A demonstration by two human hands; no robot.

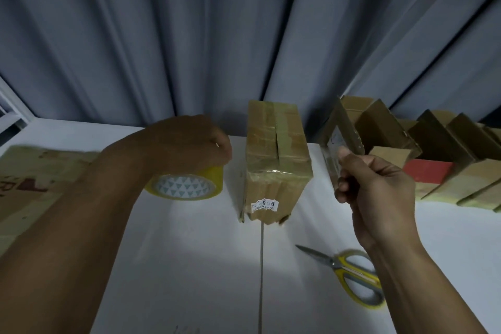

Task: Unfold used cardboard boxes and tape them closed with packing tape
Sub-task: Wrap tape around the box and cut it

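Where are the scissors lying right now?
In the head view, the yellow-handled scissors lie on the white table at lower right, just below the right hand.

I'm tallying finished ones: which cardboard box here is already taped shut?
The centre box, between the tape roll and the held box in the right hand: glossy tape crosses its closed top. The boxes at far right stand with flaps open.

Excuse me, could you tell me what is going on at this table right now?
A person is taping up cardboard boxes at a white table. The left hand grips a yellow tape roll. The right hand pinches a cardboard piece, holding it upright. Between them stands a taped box, and scissors lie near the right forearm.
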